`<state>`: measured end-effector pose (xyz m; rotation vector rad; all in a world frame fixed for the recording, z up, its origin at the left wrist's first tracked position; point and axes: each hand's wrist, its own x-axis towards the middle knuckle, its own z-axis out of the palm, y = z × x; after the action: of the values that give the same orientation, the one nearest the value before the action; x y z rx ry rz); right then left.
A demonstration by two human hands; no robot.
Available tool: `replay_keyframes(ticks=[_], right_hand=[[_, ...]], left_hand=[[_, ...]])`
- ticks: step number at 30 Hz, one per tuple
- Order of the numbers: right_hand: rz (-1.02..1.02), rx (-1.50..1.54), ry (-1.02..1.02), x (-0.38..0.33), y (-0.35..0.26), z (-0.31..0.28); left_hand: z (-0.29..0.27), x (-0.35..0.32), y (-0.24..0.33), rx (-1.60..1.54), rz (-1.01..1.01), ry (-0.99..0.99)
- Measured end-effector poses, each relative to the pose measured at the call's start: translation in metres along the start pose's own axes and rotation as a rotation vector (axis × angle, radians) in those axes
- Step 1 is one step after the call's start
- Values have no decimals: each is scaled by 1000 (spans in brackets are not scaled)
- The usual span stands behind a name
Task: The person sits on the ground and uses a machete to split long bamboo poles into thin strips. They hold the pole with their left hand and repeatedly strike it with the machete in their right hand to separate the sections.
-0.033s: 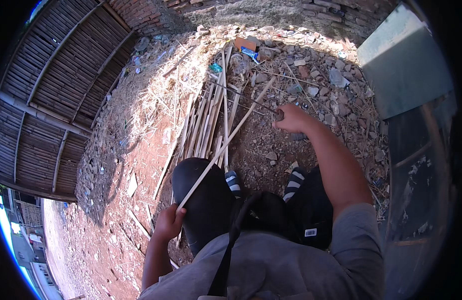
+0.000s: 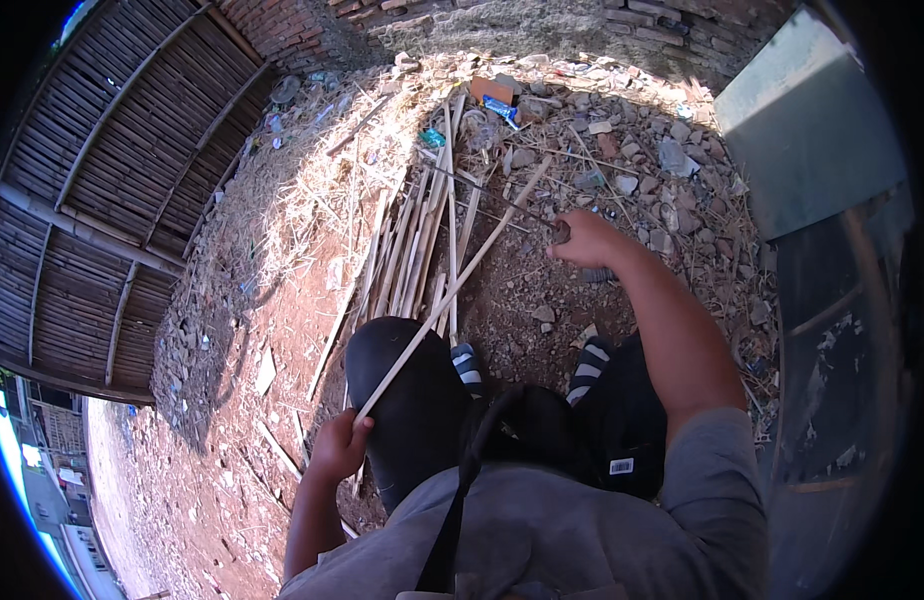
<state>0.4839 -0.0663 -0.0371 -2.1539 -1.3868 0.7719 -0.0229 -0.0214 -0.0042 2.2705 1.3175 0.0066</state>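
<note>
My left hand (image 2: 340, 447) is closed around the lower end of a long bamboo strip (image 2: 452, 290), which slants across my left knee toward the upper right. Out past that knee, my right hand (image 2: 585, 240) grips the handle of a long, thin-bladed knife (image 2: 517, 207). Its dark blade points to the upper left and crosses the strip near its far end; whether the two touch, I cannot tell. Beneath them lies a loose pile of split bamboo strips (image 2: 407, 250) on the ground, running away from my feet.
Stones and rubble (image 2: 682, 215) cover the ground to the right, with a blue wrapper (image 2: 500, 108) farther off. A woven bamboo wall (image 2: 112, 130) stands at left, a brick wall (image 2: 542, 35) at the back. A grey-green panel (image 2: 812, 130) leans at right. Dry straw (image 2: 292, 210) lies left of the pile.
</note>
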Motion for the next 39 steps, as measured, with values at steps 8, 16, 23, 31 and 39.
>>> replay_keyframes(ticks=[8, 16, 23, 31, 39], right_hand=[[-363, -256, -178, -33, -60, 37], [-54, -29, 95, 6, 4, 13], [-446, -349, -134, -46, -67, 42], [2, 34, 167, 3, 11, 7], [-356, -243, -193, -28, -61, 53]], left_hand=[[1, 0, -2, 28, -7, -11], [5, 5, -11, 11, 8, 20], [5, 2, -5, 25, 36, 9], [8, 1, -1, 44, 50, 87], [-7, 1, 3, -7, 4, -39]])
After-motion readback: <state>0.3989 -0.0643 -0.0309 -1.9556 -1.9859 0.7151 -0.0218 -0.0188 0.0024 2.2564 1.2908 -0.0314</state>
